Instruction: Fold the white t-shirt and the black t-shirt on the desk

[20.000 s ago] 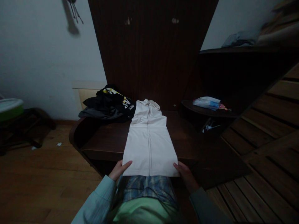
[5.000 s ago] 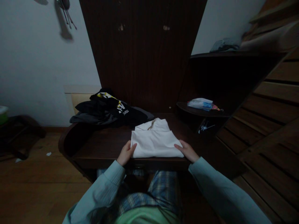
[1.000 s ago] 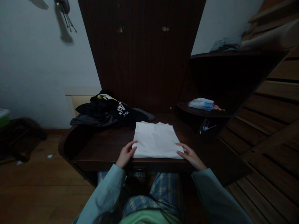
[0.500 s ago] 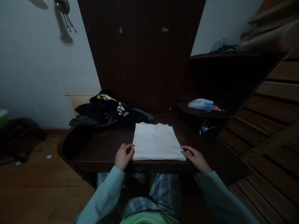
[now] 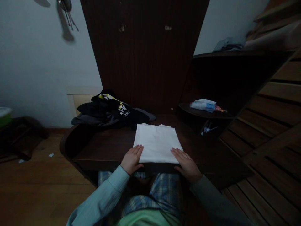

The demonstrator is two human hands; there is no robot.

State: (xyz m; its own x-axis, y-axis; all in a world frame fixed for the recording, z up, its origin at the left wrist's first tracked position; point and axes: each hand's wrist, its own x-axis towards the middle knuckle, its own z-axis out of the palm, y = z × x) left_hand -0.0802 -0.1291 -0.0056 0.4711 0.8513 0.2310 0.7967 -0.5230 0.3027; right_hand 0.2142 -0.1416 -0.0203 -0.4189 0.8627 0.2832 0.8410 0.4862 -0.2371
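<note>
A folded white cloth (image 5: 156,142), perhaps a garment, lies flat at the front edge of the dark wooden desk (image 5: 105,150). My left hand (image 5: 132,158) rests on its near left corner, fingers stretched out flat and thumb toward the desk edge. On the near right corner lies my right hand (image 5: 187,164), its fingers also straight and its thumb apart from them. Neither hand grips the cloth. Uneven layers show along the cloth's far edge.
Dark clothes (image 5: 108,110) with white and yellow print are heaped at the desk's back left. A blue and white packet (image 5: 203,105) lies on a small corner shelf (image 5: 188,110) to the right. Wooden slats (image 5: 277,110) stand along the right side.
Both hands have let go of the cloth's side edges and moved inward onto its near corners. Their fingers have gone from pinching to lying flat.
</note>
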